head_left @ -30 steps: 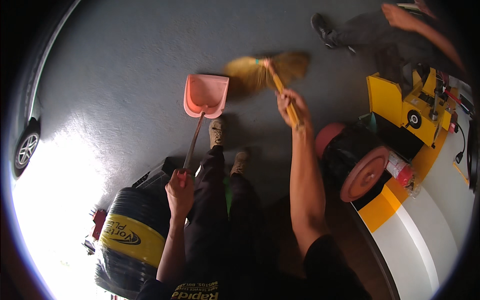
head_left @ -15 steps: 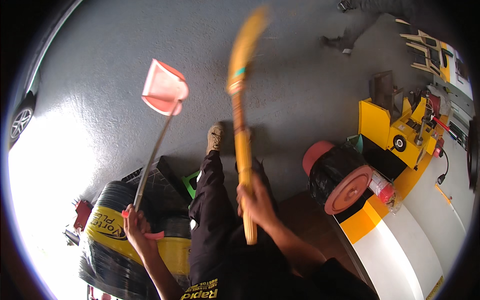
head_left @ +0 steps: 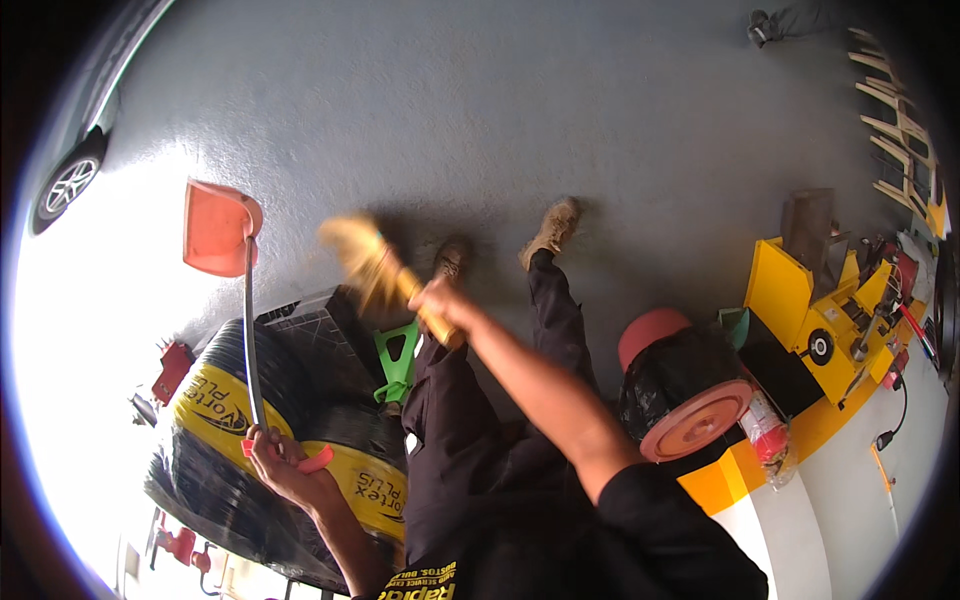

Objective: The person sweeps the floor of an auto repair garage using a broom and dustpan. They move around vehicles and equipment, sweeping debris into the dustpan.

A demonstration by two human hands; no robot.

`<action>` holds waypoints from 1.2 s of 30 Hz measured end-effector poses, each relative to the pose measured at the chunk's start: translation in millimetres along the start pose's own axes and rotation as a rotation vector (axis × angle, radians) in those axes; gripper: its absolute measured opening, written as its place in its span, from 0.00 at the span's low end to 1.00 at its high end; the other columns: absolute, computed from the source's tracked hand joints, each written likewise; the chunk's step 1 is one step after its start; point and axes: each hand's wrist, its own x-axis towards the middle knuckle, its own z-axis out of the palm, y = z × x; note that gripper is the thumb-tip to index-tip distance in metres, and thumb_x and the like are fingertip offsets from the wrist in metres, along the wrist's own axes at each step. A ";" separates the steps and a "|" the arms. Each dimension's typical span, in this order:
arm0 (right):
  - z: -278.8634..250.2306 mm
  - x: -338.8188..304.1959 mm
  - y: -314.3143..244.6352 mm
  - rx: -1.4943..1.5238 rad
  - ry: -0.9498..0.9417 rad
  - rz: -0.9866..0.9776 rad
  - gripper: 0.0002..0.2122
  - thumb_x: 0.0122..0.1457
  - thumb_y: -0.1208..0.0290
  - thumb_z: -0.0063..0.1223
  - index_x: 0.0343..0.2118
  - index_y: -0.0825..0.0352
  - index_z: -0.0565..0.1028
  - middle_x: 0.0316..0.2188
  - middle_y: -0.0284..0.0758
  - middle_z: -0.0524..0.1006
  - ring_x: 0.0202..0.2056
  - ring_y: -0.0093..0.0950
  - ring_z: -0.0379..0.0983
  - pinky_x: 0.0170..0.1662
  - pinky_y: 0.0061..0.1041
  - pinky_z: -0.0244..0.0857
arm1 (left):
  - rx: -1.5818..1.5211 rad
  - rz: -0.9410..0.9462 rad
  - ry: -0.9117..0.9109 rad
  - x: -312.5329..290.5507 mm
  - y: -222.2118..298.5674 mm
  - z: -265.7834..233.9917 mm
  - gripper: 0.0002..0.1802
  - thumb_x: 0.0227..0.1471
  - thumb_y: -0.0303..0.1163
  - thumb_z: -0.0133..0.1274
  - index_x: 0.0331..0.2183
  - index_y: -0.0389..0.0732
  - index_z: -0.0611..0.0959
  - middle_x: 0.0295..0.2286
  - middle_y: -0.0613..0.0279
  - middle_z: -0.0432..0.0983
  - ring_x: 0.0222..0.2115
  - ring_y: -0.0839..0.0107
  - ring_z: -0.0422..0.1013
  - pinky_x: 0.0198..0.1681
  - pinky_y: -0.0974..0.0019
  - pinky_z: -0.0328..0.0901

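Note:
My left hand (head_left: 283, 464) is closed round the red grip of a long-handled dustpan (head_left: 215, 228). Its pink-red pan is at the far end of a grey stick, to the left above the floor. My right hand (head_left: 440, 300) grips the yellow handle of a soft broom (head_left: 372, 262) near its lower end. The broom's straw head points up and left, smeared by motion, in front of my shoes. A gap of floor lies between the broom head and the dustpan.
Stacked wrapped tires (head_left: 215, 400) with yellow bands stand at my left, beside a green stand (head_left: 398, 362). To the right are a red bin (head_left: 695, 420) with a black bag and a yellow machine (head_left: 835, 335). White chairs (head_left: 895, 130), a car wheel (head_left: 72, 188) and another person's shoe (head_left: 762, 28) appear farther off.
The broom has swung left and down, and its head now points up-left. The dustpan has shifted left and lower. My feet have stepped, and the other person has moved toward the top right edge.

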 end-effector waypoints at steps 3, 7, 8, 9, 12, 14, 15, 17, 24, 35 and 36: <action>-112.8 -25.7 -93.5 -0.009 0.183 0.031 0.12 0.52 0.71 0.67 0.34 0.75 0.79 0.21 0.41 0.80 0.19 0.32 0.79 0.23 0.31 0.75 | 0.026 -0.031 -0.013 -36.7 -12.6 17.0 0.05 0.63 0.27 0.50 0.40 0.40 0.78 0.26 0.70 0.68 0.18 0.88 0.56 0.18 0.80 0.50; -313.6 -89.6 -238.9 0.025 0.271 0.046 0.10 0.58 0.69 0.64 0.35 0.69 0.76 0.24 0.35 0.78 0.22 0.25 0.76 0.24 0.27 0.72 | -0.025 -0.134 -0.184 -74.6 -45.0 68.0 0.04 0.61 0.31 0.51 0.37 0.42 0.76 0.24 0.71 0.66 0.17 0.86 0.55 0.18 0.79 0.50; -336.3 -106.5 -273.9 -0.056 0.340 0.015 0.09 0.58 0.69 0.63 0.34 0.69 0.76 0.24 0.35 0.78 0.21 0.25 0.76 0.24 0.26 0.72 | -0.046 -0.152 -0.203 -84.1 -42.3 80.1 0.04 0.62 0.31 0.51 0.37 0.43 0.76 0.24 0.71 0.66 0.17 0.86 0.55 0.18 0.78 0.50; -353.5 -120.4 -302.4 -0.199 0.444 -0.008 0.08 0.59 0.69 0.63 0.33 0.69 0.77 0.22 0.35 0.78 0.21 0.25 0.76 0.23 0.26 0.72 | -0.066 -0.179 -0.230 -95.3 -41.8 93.0 0.04 0.62 0.32 0.51 0.37 0.43 0.76 0.24 0.71 0.66 0.17 0.86 0.55 0.18 0.78 0.50; -409.3 -167.8 -327.6 -0.398 0.676 -0.238 0.08 0.59 0.70 0.62 0.34 0.70 0.79 0.19 0.35 0.78 0.19 0.24 0.76 0.21 0.27 0.71 | -0.080 -0.253 -0.364 -138.7 -37.2 126.1 0.05 0.61 0.33 0.52 0.38 0.43 0.76 0.24 0.71 0.66 0.16 0.87 0.54 0.18 0.78 0.49; -430.3 -203.5 -318.3 -0.323 0.709 -0.338 0.09 0.61 0.69 0.62 0.38 0.71 0.79 0.18 0.32 0.76 0.17 0.23 0.75 0.20 0.26 0.69 | -0.049 -0.251 -0.342 -170.2 -30.4 163.7 0.05 0.61 0.33 0.52 0.38 0.43 0.76 0.24 0.71 0.66 0.16 0.87 0.53 0.18 0.78 0.49; -438.1 -227.7 -304.6 -0.302 0.688 -0.381 0.10 0.62 0.68 0.62 0.39 0.70 0.79 0.18 0.31 0.76 0.17 0.22 0.74 0.20 0.26 0.68 | -0.023 -0.254 -0.382 -179.4 -31.4 175.2 0.06 0.61 0.33 0.52 0.38 0.43 0.76 0.25 0.70 0.66 0.16 0.86 0.53 0.18 0.78 0.48; -432.1 -270.8 -260.8 -0.301 0.652 -0.434 0.10 0.64 0.67 0.60 0.43 0.66 0.79 0.18 0.29 0.74 0.14 0.21 0.72 0.19 0.25 0.66 | -0.008 -0.251 -0.421 -188.9 -33.8 194.4 0.07 0.61 0.33 0.52 0.39 0.42 0.76 0.25 0.69 0.67 0.16 0.86 0.53 0.18 0.77 0.48; -338.2 -465.9 140.4 -0.185 0.803 -0.096 0.22 0.72 0.65 0.48 0.66 0.62 0.63 0.33 0.30 0.73 0.28 0.20 0.70 0.32 0.25 0.69 | 0.259 -0.083 -0.627 -223.9 -15.4 292.9 0.06 0.59 0.31 0.53 0.38 0.41 0.79 0.24 0.70 0.69 0.16 0.86 0.55 0.18 0.78 0.48; -291.7 -391.9 180.0 1.250 0.299 -0.082 0.07 0.65 0.69 0.54 0.30 0.61 0.72 0.16 0.26 0.69 0.15 0.19 0.68 0.18 0.21 0.64 | 0.606 0.235 -0.971 -235.5 -62.9 435.9 0.09 0.60 0.35 0.56 0.32 0.41 0.83 0.20 0.75 0.67 0.18 0.84 0.59 0.21 0.73 0.53; -297.1 -362.0 106.3 0.856 0.579 0.096 0.10 0.67 0.64 0.52 0.28 0.58 0.71 0.16 0.25 0.69 0.13 0.20 0.66 0.14 0.21 0.61 | 0.591 0.263 -0.968 -236.6 -63.3 445.4 0.10 0.60 0.36 0.56 0.33 0.40 0.83 0.20 0.74 0.68 0.20 0.82 0.61 0.22 0.71 0.55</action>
